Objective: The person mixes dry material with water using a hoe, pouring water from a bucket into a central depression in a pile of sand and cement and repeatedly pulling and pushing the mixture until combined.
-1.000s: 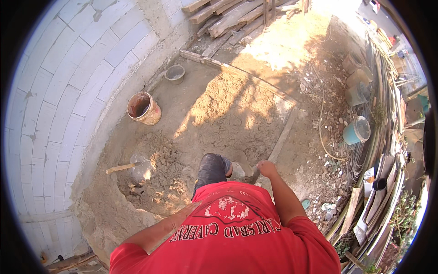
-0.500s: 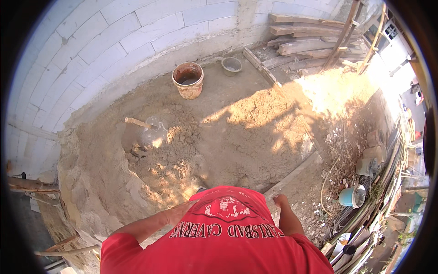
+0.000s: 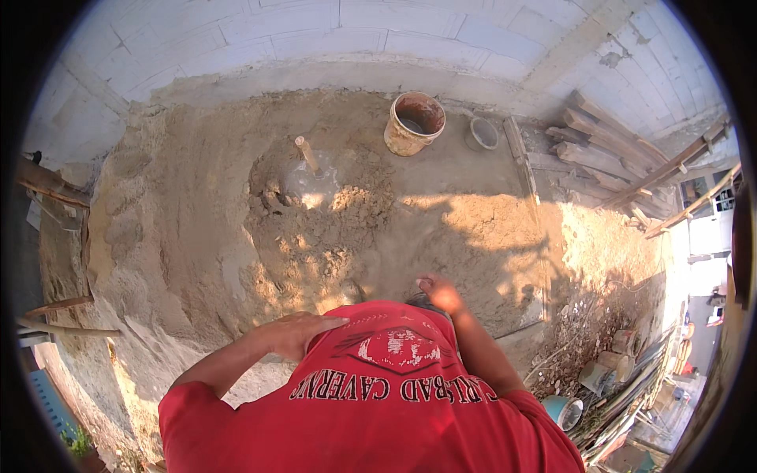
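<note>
My left hand (image 3: 301, 331) lies flat against the left side of my red shirt (image 3: 371, 426), its fingers stretched out and holding nothing. In front of my belly, my right hand (image 3: 441, 293) is held over the ground with the fingers loosely curled in, and no object shows in it. Beyond my hands is a heap of damp sandy mix (image 3: 315, 229). A tool with a wooden handle (image 3: 307, 154) and a flat grey blade (image 3: 311, 185), like a hoe, rests in the heap. Neither hand touches it.
A mortar-stained bucket (image 3: 412, 130) and a small grey basin (image 3: 482, 134) stand near the block wall (image 3: 315, 43). Planks (image 3: 607, 146) are stacked at the far right. A board (image 3: 520, 158) edges the mix. Another bucket (image 3: 563, 411) and long poles (image 3: 631, 418) lie to the right.
My view has turned, so the bucket, basin and hoe-like tool sit further right. My right hand has swung forward and inward before my belly. The left stays at my side.
</note>
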Demonstrator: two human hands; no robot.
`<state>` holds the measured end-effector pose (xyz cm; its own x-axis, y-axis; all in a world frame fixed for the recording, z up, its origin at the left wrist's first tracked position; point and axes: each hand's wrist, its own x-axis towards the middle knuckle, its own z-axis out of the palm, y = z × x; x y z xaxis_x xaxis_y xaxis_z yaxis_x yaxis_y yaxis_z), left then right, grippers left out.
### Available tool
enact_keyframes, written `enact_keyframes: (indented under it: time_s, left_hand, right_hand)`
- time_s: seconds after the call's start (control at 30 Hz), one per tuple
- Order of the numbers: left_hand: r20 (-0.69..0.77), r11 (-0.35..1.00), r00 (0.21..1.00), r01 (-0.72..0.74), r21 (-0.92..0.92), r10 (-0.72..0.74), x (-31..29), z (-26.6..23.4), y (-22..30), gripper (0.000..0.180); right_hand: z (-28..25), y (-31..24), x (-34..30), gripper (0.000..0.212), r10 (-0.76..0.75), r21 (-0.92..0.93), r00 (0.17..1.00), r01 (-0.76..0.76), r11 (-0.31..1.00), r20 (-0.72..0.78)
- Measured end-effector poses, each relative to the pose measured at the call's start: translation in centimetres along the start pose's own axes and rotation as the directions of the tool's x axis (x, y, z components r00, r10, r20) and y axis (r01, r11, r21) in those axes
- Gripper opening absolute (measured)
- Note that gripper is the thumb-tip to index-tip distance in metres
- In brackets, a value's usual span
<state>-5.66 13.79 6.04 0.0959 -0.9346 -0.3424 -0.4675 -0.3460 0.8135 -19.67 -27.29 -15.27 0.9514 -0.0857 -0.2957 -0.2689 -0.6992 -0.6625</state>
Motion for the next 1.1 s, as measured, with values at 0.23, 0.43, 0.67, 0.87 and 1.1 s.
enact_keyframes:
  time_s: [0.23, 0.43, 0.67, 0.87, 1.1]
  left_hand:
    - [-0.800, 0.863, 0.398, -0.426, 0.272, 0.449, -6.7, -14.5, 9.8, 0.072]
    - [-0.781, 0.382, -0.101, -0.829, 0.408, 0.616, -9.3, -13.8, 17.5, 0.041]
    - [-0.729, 0.178, -0.373, -0.812, 0.556, 0.574, -4.1, -18.1, 17.9, 0.010]
    - [-1.000, 0.794, -0.010, -0.608, 0.013, 0.008, 5.4, -29.8, 0.1, 0.065]
    - [-0.635, 0.392, 0.001, 0.787, -0.476, -0.773, 27.2, -36.1, -35.7, 0.062]
  right_hand:
    - [-2.6, -5.4, 3.4, 0.042, 0.188, -0.163, 0.966, -0.160, 0.974, 0.175]
    - [-3.9, 7.5, 5.0, 0.030, 0.225, -0.542, 0.819, 0.120, 0.831, 0.528]
    - [-7.8, 11.2, 19.3, 0.035, -0.172, -0.485, 0.728, 0.594, 0.642, 0.664]
    - [-7.1, -2.4, 27.2, 0.053, -0.081, -0.191, 0.638, 0.346, 0.919, 0.765]
    - [-8.0, 7.8, 29.7, 0.063, 0.221, -0.461, 0.552, 0.344, 0.818, 0.804]
